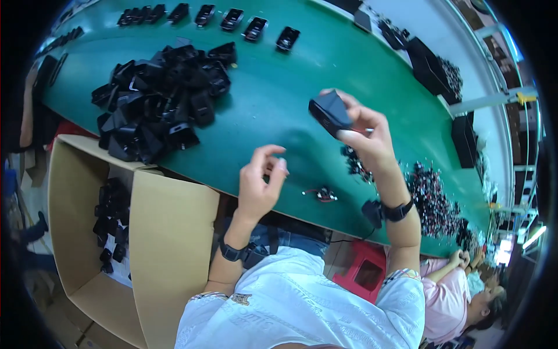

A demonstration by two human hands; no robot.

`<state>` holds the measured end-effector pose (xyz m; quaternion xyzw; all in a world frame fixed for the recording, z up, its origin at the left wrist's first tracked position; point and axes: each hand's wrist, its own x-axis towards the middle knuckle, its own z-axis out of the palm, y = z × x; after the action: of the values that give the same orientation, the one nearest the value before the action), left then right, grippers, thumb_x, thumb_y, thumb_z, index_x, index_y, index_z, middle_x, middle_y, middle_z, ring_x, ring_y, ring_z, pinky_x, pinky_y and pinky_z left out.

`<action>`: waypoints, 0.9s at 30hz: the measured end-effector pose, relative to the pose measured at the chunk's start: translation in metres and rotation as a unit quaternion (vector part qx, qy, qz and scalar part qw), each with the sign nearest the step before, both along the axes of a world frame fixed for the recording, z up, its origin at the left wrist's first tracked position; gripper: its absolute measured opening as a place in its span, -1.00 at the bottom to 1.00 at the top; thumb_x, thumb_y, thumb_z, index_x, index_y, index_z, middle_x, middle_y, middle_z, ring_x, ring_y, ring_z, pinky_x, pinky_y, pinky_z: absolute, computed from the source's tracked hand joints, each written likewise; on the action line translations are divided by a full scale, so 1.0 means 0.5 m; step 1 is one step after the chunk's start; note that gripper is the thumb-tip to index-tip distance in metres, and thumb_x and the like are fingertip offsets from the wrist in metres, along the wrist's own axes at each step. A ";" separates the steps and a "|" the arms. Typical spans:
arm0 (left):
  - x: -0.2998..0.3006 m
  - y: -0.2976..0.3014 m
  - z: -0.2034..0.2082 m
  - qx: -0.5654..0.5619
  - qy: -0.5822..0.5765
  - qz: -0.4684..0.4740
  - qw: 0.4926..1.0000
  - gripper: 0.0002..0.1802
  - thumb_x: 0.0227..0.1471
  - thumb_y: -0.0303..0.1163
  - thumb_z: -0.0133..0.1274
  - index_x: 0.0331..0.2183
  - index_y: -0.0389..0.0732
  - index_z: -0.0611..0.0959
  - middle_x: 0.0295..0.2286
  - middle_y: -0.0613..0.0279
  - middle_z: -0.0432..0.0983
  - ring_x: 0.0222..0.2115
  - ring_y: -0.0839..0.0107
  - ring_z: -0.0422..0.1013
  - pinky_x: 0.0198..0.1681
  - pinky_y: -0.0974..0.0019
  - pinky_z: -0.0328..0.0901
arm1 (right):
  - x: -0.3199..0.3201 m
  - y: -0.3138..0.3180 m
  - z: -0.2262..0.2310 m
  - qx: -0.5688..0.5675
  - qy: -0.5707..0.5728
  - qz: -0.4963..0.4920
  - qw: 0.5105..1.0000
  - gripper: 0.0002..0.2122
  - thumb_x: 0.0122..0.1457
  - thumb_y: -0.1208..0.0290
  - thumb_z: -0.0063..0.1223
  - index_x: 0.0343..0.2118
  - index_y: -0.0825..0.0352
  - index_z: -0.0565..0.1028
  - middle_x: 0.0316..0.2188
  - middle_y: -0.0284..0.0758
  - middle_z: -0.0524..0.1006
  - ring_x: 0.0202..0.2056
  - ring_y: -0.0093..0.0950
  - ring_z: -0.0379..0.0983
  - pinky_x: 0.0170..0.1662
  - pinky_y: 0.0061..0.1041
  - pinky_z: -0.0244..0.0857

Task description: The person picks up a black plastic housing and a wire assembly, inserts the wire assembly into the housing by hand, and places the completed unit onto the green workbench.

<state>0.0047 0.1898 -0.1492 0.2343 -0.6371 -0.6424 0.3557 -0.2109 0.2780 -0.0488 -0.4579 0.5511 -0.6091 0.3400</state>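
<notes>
Raised over the green table, my right hand grips a black plastic housing with angled faces, thumb below and fingers along its far side. My left hand hovers near the table's front edge, holding nothing, its fingers loosely curled and thumb apart from them. A small wired component lies on the table between my hands. Partly behind my right wrist is a cluster of small dark parts. To the left, a large heap of similar black housings covers part of the table.
A row of black housings lines the far side. Many small wired parts are piled at the right. An open cardboard box with black pieces stands at the front left. A red stool and a person in pink are at the right.
</notes>
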 end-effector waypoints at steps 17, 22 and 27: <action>0.012 0.004 0.010 -0.059 0.041 0.020 0.997 -0.89 0.13 -0.45 0.06 -0.27 -0.24 0.56 -0.65 0.17 0.44 -0.67 0.33 0.39 -0.55 0.25 0.25 | -0.284 -0.319 -0.093 0.141 0.626 -0.094 0.761 -0.70 -0.13 0.38 0.41 -0.36 0.35 0.52 0.17 -0.09 0.40 0.17 0.00 0.30 0.22 -0.11 0.19; 0.016 0.002 0.008 -0.050 0.043 0.005 0.998 -0.91 0.13 -0.51 0.03 -0.27 -0.29 0.53 -0.63 0.17 0.46 -0.66 0.40 0.41 -0.55 0.33 0.26 | -0.227 -0.269 -0.035 0.041 0.661 -0.085 0.745 -0.64 -0.10 0.41 0.37 -0.22 0.35 0.50 0.15 -0.05 0.39 0.16 0.03 0.29 0.22 -0.07 0.16; 0.013 -0.019 0.026 -0.100 0.026 0.065 0.993 -0.85 0.09 -0.52 0.05 -0.25 -0.31 0.53 -0.40 0.09 0.52 -0.40 0.26 0.48 -0.31 0.23 0.35 | 0.023 -0.043 0.057 0.117 0.522 0.143 0.833 -0.52 -0.12 0.35 0.35 -0.09 0.37 0.49 0.00 0.01 0.45 0.06 0.01 0.38 0.09 -0.12 0.32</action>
<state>0.0112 0.1804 -0.1363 0.2218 -0.6722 -0.5568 0.4346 -0.1993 0.2563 -0.0205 -0.7379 0.6425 -0.1553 0.1364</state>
